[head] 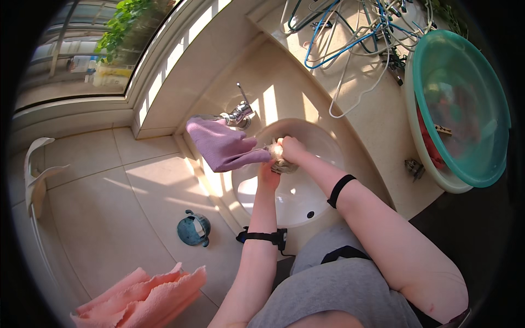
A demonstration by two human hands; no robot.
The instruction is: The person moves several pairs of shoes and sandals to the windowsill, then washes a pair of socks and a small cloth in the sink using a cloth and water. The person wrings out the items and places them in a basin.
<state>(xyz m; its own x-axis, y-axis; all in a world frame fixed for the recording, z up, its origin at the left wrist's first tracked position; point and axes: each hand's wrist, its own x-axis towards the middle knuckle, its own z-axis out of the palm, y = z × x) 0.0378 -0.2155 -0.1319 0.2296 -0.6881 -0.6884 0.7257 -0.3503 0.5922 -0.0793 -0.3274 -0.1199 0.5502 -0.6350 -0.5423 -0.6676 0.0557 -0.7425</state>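
Note:
Both my hands are over the white washbasin (pixel 262 213). A crumpled, pale beige-grey cloth (pixel 285 167) is bunched between them. My right hand (pixel 292 150) is closed around its upper part, while my left hand (pixel 269 175) grips it from below on the left. Strong sunlight washes out part of the cloth. A purple cloth (pixel 225 145) spreads beside the chrome faucet (pixel 240 112) and partly covers its spout. One purple edge reaches my left hand; whether it touches is hard to tell. The dark drain hole (pixel 310 214) shows near the basin's front.
On the counter at the upper right lie tangled hangers (pixel 352 41). A green basin (pixel 443 82) leans in a pale one (pixel 422 143) holding red fabric. At the left are a blue soap holder (pixel 193 229), a white curved hook (pixel 37 180) and a pink cloth (pixel 143 299).

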